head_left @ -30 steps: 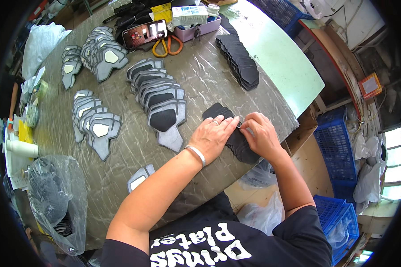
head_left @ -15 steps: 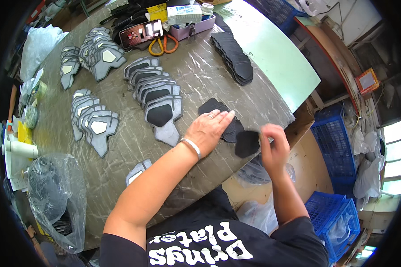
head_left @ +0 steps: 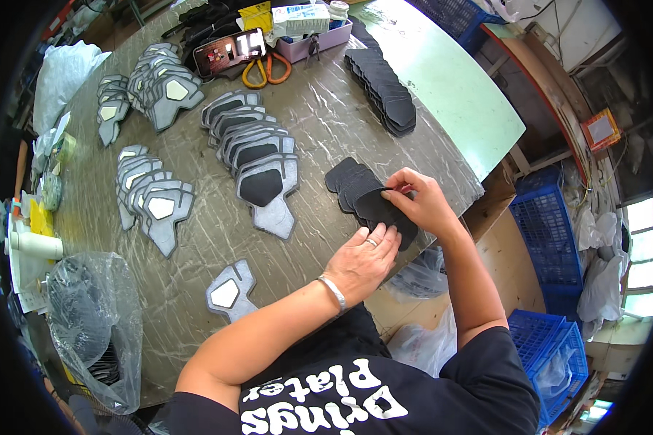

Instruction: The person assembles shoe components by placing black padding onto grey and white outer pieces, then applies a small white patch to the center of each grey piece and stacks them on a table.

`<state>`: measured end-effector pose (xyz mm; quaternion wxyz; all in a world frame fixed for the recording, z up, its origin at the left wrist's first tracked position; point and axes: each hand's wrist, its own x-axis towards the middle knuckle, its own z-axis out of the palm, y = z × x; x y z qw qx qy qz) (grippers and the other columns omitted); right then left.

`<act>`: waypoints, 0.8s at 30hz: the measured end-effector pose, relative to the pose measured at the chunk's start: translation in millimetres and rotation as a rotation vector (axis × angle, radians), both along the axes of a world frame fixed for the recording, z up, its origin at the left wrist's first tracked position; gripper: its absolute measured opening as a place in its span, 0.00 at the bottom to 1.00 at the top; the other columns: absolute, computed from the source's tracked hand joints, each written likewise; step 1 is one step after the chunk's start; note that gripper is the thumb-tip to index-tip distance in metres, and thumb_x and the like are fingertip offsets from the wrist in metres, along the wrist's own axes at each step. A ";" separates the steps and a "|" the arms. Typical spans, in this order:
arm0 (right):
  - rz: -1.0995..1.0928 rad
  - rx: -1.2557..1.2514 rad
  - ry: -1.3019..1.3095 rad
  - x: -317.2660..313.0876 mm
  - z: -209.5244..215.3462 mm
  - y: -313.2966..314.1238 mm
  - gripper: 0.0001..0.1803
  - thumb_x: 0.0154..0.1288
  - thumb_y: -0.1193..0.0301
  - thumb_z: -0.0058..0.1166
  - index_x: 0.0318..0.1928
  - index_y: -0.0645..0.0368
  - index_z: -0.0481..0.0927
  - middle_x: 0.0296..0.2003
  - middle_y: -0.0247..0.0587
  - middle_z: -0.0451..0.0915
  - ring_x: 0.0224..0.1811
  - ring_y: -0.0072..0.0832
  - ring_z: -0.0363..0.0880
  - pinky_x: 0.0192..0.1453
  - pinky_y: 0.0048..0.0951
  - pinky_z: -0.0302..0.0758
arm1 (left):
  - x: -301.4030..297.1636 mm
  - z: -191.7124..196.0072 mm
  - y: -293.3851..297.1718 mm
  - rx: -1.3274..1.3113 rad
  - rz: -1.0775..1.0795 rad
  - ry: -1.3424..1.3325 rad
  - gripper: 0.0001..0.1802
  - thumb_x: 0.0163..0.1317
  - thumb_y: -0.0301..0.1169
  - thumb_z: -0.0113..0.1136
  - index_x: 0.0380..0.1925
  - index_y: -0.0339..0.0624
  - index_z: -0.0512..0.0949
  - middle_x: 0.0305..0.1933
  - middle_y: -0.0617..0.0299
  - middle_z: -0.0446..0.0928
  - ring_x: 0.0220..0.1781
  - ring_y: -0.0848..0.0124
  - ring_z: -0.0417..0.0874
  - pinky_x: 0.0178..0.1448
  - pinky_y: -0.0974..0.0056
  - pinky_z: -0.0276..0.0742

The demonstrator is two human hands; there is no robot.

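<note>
— Two hands on one black piece (head_left: 384, 210), as I read it from my desk: it sits at the near right edge of the table (head_left: 326, 123), on top of a small overlapping stack of black pieces (head_left: 348, 181).
— How is the hold?
— The right hand (head_left: 421, 203) pinches its upper edge between thumb and fingertips, a narrow grip. The left hand (head_left: 363, 261) lies mostly flat, fingertips touching the lower edge, clamping nothing.
— Which step is that?
— I judge it's peeling or separating the top piece from the stack. The next move calls for a clean lift without dragging the ones beneath.
— And around it?
— Just left lies a fanned row of grey frames with black centres (head_left: 257, 156); farther left, rows of grey frames with pale centres (head_left: 152, 199). One single frame (head_left: 231, 292) lies near the left forearm. A long stack of black pieces (head_left: 384, 90) runs along the far right. Orange-handled scissors (head_left: 268, 69) and a phone (head_left: 228, 52) sit at the far edge. The top is worn and grey, with a green board (head_left: 457, 101) beside it; blue crates (head_left: 548, 239) stand on the floor to the right.
</note>
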<state>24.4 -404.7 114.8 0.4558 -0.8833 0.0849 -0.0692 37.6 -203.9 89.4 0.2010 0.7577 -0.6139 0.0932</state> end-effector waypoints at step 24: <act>-0.088 0.342 -0.156 13.7 61.6 62.9 0.23 0.63 0.83 0.59 0.58 0.63 0.71 0.28 0.27 0.75 0.29 0.12 0.72 0.35 0.16 0.70 | -34.9 18.0 40.0 -0.204 0.058 0.102 0.23 0.59 0.32 0.53 0.54 0.33 0.76 0.62 0.51 0.74 0.67 0.59 0.71 0.69 0.54 0.66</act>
